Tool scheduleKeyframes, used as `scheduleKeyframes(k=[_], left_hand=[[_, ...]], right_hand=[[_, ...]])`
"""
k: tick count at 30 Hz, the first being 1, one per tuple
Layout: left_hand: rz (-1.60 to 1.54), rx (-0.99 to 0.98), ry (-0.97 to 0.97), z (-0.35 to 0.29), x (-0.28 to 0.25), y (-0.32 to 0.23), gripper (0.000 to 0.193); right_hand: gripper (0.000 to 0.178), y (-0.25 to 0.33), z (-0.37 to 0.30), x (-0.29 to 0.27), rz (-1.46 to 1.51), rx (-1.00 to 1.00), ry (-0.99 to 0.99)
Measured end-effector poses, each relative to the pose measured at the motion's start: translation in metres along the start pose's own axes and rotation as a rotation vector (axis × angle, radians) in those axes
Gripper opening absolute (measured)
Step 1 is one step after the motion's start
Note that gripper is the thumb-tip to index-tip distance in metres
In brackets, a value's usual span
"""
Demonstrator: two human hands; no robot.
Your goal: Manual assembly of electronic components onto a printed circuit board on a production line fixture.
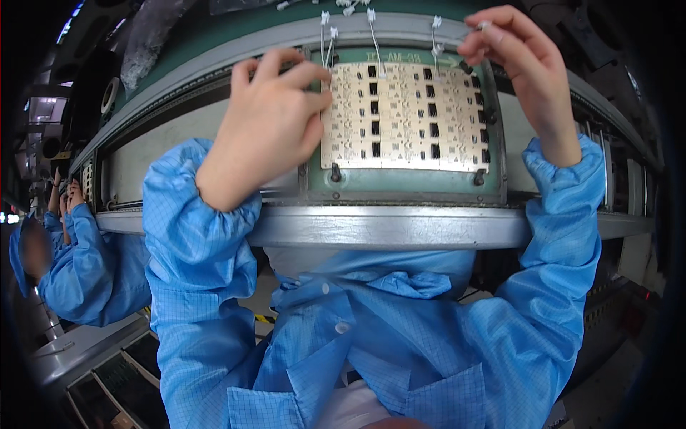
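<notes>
A pale circuit board panel (400, 118) with rows of black parts lies in a green fixture plate (407, 184). My left hand (275, 107) is at the panel's upper left edge, fingers bent and closed. Its fingertips are by white wires, but what they grip is hidden. Raised beyond the panel's far right corner, my right hand (529, 61) pinches a small white connector (483, 26) between thumb and fingers. White wires with plugs rise from the panel's far edge: one white plug (371, 14) near the middle, another white plug (436, 23) to its right.
A metal rail (386, 226) runs between me and the fixture. Dark plastic posts (336, 171) stand around the panel. Clear plastic bags (146, 50) and loose white connectors (350, 7) lie on the far green surface. A person in blue (93, 264) works to the left.
</notes>
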State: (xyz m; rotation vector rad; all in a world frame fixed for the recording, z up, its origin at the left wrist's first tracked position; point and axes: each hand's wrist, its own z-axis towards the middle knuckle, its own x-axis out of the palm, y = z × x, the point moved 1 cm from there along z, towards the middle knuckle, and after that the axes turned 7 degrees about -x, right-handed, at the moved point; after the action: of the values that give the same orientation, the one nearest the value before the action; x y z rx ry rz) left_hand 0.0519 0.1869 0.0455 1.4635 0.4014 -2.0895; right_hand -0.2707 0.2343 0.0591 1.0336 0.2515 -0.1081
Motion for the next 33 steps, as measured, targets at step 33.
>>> scheduleKeyframes(k=[33], left_hand=[[-0.913, -0.244, -0.348, 0.008, -0.013, 0.019, 0.009]], right_hand=[[0.007, -0.016, -0.007, 0.093, -0.886, -0.047, 0.206]])
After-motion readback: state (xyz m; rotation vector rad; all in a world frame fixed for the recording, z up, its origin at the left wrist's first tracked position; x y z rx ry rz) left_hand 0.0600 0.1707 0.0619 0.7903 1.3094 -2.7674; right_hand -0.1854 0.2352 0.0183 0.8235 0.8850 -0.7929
